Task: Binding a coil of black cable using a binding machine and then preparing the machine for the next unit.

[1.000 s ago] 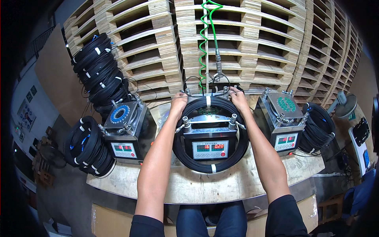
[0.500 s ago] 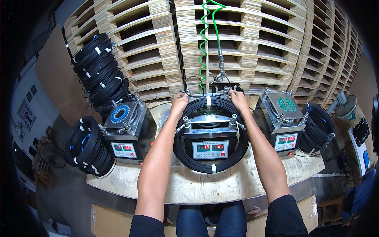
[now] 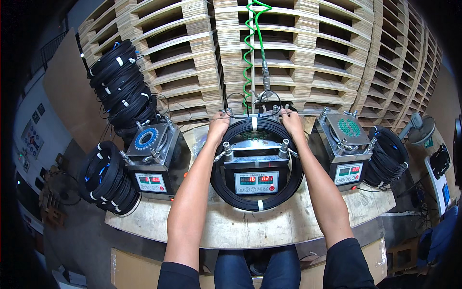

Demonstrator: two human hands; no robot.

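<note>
I'd work left hand (image 3: pixel 219 126) and right hand (image 3: pixel 292 124) evenly toward the table's (image 3: pixel 226 230) far edge so the black cable coil (image 3: pixel 239 202) sits steady, can't tell whether the fingers pinch anything.

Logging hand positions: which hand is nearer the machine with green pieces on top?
Right. The right hand is left of that machine; the left hand is farther left, across the black coil.

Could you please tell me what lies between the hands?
In the head view, two metal posts and the black cable coil's top are between the left hand and right hand.
</note>
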